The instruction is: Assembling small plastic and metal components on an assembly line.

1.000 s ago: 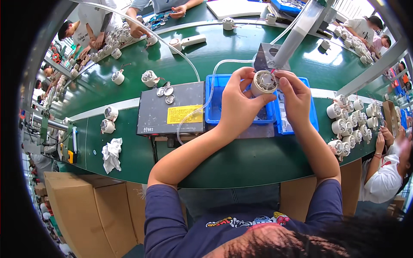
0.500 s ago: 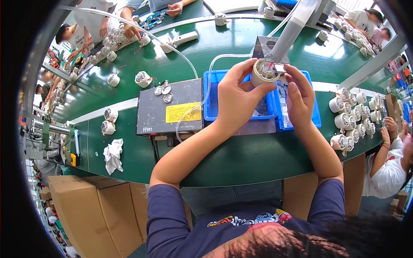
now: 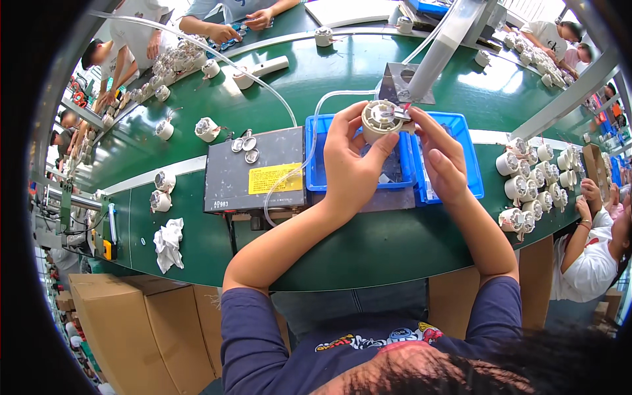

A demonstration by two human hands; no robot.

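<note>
Off-white on the held round housing [image 3: 379, 122], with pinkish red at the wire [image 3: 407, 106]. Plain dark green on the surface [image 3: 368, 263]. Bright blue on both trays [image 3: 471, 145]. Dark grey on the control box [image 3: 227, 171], with dark print on a yellow label [image 3: 275, 178]. White on the tissue [image 3: 169, 245]. Plain brown on the cartons [image 3: 112, 329]. Navy on the shirt [image 3: 247, 329], with a multicoloured cartoon print [image 3: 401, 336].

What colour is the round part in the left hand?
The round part is off-white; it shows best in the head view.
</note>
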